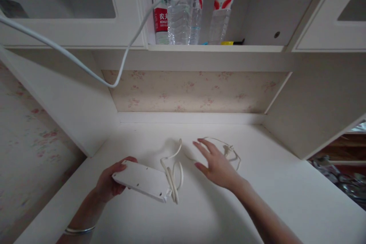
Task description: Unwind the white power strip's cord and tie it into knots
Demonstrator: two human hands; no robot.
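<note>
A white power strip [143, 180] is held at its left end by my left hand [113, 179], with its screw-dotted underside facing up. From its right end hangs a cream cord [170, 177], bunched in loops. My right hand [213, 164] is over the white surface to the right of the cord, fingers spread and nothing in them. Behind that hand a thin cord with a plug [228, 150] lies on the surface, partly hidden by the fingers.
Overhead, an open shelf [217, 48] holds several plastic bottles [180, 11]. A thick white cable [77, 65] hangs across the upper left, close to the camera. White side panels [314, 99] flank the white desktop [286, 183], and flowered wallpaper [188, 91] covers the back.
</note>
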